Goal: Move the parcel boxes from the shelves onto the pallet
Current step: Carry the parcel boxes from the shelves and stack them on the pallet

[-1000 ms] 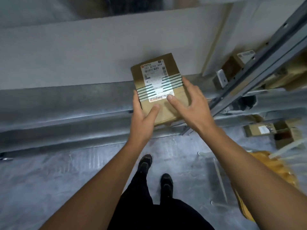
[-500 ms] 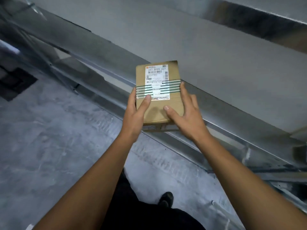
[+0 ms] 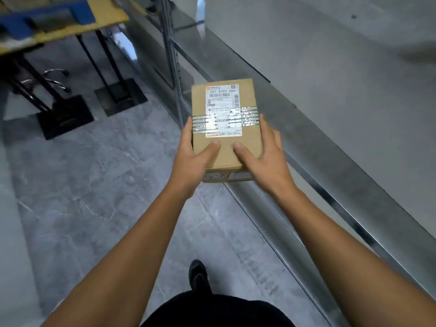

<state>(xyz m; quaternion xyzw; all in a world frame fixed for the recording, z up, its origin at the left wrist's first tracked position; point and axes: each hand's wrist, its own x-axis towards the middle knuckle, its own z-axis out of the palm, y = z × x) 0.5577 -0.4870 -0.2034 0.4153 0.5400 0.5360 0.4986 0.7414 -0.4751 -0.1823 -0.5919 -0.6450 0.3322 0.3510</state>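
One parcel box (image 3: pixel 226 156) is held clear of the shelf (image 3: pixel 342 102) at two o'clock, grasped at its near end by the left hand (image 3: pixel 191 159) and right hand (image 3: pixel 269 159); delivery to the pallet, unseen, is judged outstanding.

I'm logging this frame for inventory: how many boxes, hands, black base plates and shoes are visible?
Box: 1
Hands: 2, left hand and right hand
Black base plates: 2
Shoe: 1
Total: 6
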